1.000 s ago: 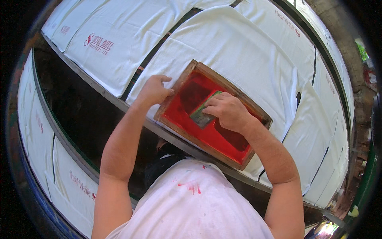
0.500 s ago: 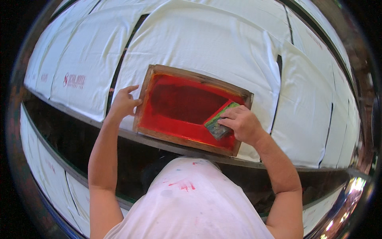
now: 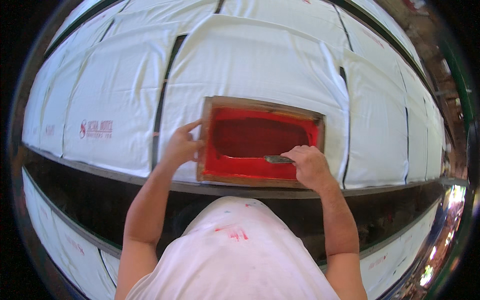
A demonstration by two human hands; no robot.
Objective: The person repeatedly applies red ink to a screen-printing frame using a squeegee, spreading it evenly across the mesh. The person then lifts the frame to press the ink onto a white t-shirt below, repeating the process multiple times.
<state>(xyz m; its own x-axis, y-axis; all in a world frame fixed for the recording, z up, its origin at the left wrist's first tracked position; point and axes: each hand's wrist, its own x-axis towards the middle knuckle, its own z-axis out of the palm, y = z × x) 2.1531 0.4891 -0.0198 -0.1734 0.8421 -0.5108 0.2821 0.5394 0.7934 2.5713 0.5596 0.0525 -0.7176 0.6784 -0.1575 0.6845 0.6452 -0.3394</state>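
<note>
A wooden-rimmed printing screen (image 3: 265, 106) lies on white cloth in front of me, wet red ink (image 3: 240, 167) around a dark red oval middle. My right hand (image 3: 311, 166) is closed on the end of a squeegee (image 3: 277, 159). The tool shows as a narrow greyish strip over the ink, near the lower edge of the dark oval; whether its blade touches the mesh I cannot tell. At the screen's left rim, my left hand (image 3: 181, 145) has its fingers apart, with fingertips against the wood.
White cloth panels (image 3: 120, 90) cover the long table, with dark gaps between them. Red prints (image 3: 97, 129) mark the panel on the left. The table's front edge (image 3: 235, 191) runs close before my body. Another cloth-covered table (image 3: 65, 240) stands behind me.
My right hand has turned the squeegee from a slant, its broad green face showing, to nearly level and edge-on. The left fingertips have come closer to the rim. The whole view has shifted.
</note>
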